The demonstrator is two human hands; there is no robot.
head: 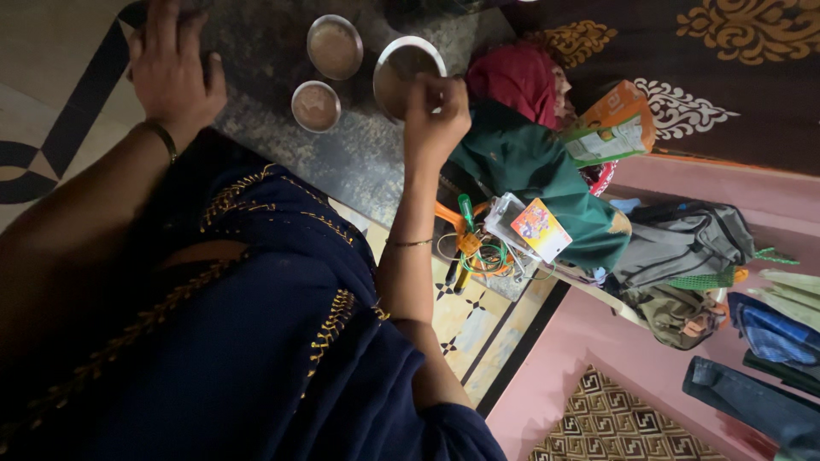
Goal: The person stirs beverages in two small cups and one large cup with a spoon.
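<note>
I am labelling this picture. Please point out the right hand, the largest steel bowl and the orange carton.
right hand (436, 115), head view, on its knuckles
largest steel bowl (395, 68), head view, left rim
orange carton (617, 107), head view, orange top face

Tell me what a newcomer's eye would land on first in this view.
First, the three round metal bowls on the dark stone slab at top centre: two small ones and a larger one, over whose rim the right hand is pinched. The left hand rests flat on the slab at upper left. To the right sits a bright heap of clothes with an orange carton on top.
</note>
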